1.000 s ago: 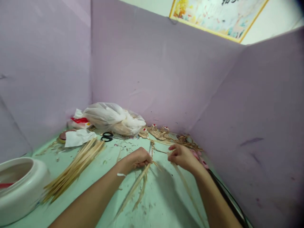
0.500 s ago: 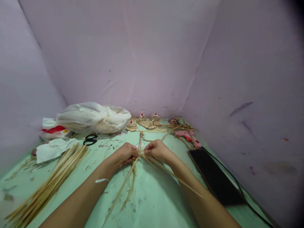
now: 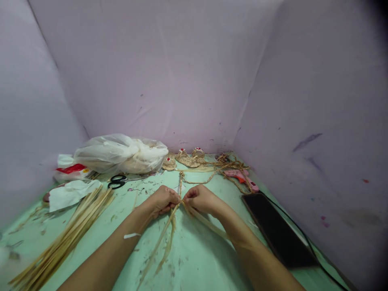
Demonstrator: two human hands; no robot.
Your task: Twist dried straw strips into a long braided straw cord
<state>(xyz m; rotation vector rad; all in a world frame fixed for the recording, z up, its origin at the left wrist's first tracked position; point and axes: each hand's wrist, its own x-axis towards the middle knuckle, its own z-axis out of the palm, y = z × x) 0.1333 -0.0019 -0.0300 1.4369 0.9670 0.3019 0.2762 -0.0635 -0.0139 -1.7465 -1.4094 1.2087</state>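
While adjacent, hands closed on strands

Left hand, centre: closed on the near end of a straw braid; loose ends trailing near. Right hand, just beside it: pinching a strand that trails near right. Bench, green. Left: straw bundle; white sheet at its far end; scissors, black-handled. Far left: bag, plastic, tied. Far centre: woven pieces, three, red-beaded. Right: glue gun, pink; nearer, a dark slab, cable alongside.
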